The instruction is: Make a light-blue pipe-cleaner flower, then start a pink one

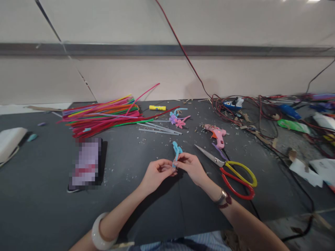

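Observation:
Both my hands meet low over the dark table around a light blue pipe cleaner [177, 150] bent into small loops. My left hand [158, 173] pinches its lower end between thumb and fingers. From the other side, my right hand [191, 168] grips the same piece just above, also in a pinch. Its loops stick up beyond my fingertips; the part between them is hidden. Right of my right hand lie scissors [217, 160] with one yellow and one red handle. Farther off are small pipe cleaner flowers in purple [173, 119] and pink [180, 123].
A large bundle of coloured pipe cleaners [104, 116] lies at the back left, near a yellow glue stick [157, 108]. Clear glue sticks [158, 130] lie ahead. A pink glue gun [218, 134] rests behind the scissors. Tangled cords [222, 108] and scraps cover the right; a phone [86, 162] lies left.

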The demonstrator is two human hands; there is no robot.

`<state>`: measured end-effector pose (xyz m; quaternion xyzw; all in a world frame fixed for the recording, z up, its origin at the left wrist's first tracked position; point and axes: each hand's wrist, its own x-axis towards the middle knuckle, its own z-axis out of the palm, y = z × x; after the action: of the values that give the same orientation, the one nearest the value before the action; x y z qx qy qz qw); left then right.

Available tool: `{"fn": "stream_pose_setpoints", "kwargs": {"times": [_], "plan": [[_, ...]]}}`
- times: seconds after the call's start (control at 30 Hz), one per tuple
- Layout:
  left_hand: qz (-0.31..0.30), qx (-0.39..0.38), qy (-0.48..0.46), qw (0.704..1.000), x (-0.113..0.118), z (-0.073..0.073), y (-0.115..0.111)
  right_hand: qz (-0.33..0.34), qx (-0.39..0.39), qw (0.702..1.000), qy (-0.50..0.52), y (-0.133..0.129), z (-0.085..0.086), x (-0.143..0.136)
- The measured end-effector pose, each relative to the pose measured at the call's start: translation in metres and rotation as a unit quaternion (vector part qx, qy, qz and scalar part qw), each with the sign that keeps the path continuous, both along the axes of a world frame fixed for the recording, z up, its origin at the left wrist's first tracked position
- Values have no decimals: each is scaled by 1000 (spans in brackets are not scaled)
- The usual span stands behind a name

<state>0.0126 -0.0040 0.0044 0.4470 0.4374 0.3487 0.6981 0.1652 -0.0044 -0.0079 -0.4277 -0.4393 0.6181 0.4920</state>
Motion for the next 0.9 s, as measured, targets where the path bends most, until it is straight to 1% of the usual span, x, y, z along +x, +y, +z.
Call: {"fn": "stream_pose_setpoints", "kwargs": {"times": [0.13,0.3,0.37,0.5,0.57,0.63,0.7,0.73,0.77,0.8,0.83,0.9], "plan": [[-9,3,-3,1000,-1,-1,-1,-1,-24,1000,7,1,0,1],[-9,-27,-32,999,-1,1,0,13,-61,997,35,2,1,1],[-8,-32,-33,999,-1,2,0,13,-63,997,33,2,1,0],[3,-28,-21,999,-1,3,0,-18,-16,1000,-9,3,-1,-1],[12,-26,-14,999,-1,2,1,-20,12,999,-24,3,-1,-2],[15,-34,-15,999,-2,0,2,-20,37,998,-39,3,0,-2],[12,-53,-26,998,-3,-1,3,-47,84,992,-79,2,4,-1],[11,-63,-34,997,-3,-1,3,-69,120,983,-116,1,5,1],[12,-72,-42,996,-4,-2,4,-92,166,968,-162,1,7,3],[14,-80,-51,995,-5,-2,4,-108,217,946,-214,0,8,5],[16,-87,-60,994,-6,-2,4,-113,271,918,-267,-1,9,8],[17,-101,-78,992,-7,-1,5,-86,365,856,-356,-2,8,14]]}}
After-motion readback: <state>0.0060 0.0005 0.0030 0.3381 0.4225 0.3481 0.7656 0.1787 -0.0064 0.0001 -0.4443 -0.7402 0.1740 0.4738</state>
